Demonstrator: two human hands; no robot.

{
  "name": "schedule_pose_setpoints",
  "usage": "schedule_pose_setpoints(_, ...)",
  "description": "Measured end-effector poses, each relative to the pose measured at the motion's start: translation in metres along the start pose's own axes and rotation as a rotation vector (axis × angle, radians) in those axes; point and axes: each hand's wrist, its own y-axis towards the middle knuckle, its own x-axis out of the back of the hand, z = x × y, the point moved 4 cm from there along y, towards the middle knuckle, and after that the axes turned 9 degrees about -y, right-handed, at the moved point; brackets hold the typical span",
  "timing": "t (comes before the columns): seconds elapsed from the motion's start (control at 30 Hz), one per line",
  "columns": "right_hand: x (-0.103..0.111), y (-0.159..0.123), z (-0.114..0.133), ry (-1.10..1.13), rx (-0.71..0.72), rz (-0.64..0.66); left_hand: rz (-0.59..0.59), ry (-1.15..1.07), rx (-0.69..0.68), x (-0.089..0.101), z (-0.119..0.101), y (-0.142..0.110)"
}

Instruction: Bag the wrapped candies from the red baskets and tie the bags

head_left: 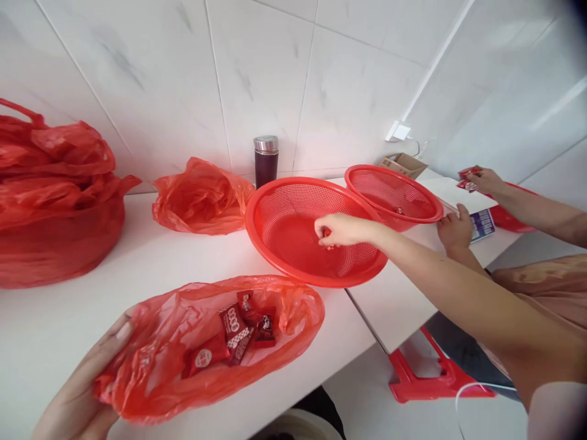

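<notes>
At the lower left, my left hand [98, 373] grips the edge of a red plastic bag [160, 318], holding its mouth wide open on the table. Inside the bag lie several small wrapped snacks [233, 324] in red and dark brown packets. My right hand [342, 231] is over the large red colander [316, 278], its fingers pinched together. Something small and red shows at the fingertips, too little of it to name. The colander sits behind and to the right of the bag.
A second red colander [394, 217] stands to the right. Beyond it, a co-worker's hands [454, 232] are beside white paper and hold a red packet. At the wall are a dark thermos [266, 165] and a cardboard box [403, 165]. Red bags [59, 238] fill the left side.
</notes>
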Motion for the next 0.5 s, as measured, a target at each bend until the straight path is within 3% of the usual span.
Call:
schedule_pose_setpoints(0.1,0.019,-0.02,0.056,0.324,0.228,-0.099,-0.025,-0.168,0.006,0.0,0.004,-0.002)
schedule_pose_setpoints(0.17,0.02,-0.034,0.104,0.401,0.439,-0.131,0.0,-0.249,-0.019,-0.003,0.004,-0.004)
schedule_pose_setpoints(0.23,0.008,-0.042,0.149,0.321,0.607,-0.15,0.048,-0.281,-0.045,-0.007,0.003,-0.007)
schedule_pose_setpoints(0.3,-0.014,-0.041,0.181,0.117,0.679,-0.151,0.08,-0.317,-0.055,-0.009,0.002,-0.009)
schedule_pose_setpoints(0.4,-0.042,-0.031,0.195,-0.218,0.657,-0.137,0.115,-0.403,-0.069,-0.006,0.0,-0.01)
schedule_pose_setpoints(0.5,-0.05,-0.032,0.182,-0.418,0.629,-0.035,0.162,-0.499,-0.1,0.002,-0.003,-0.009)
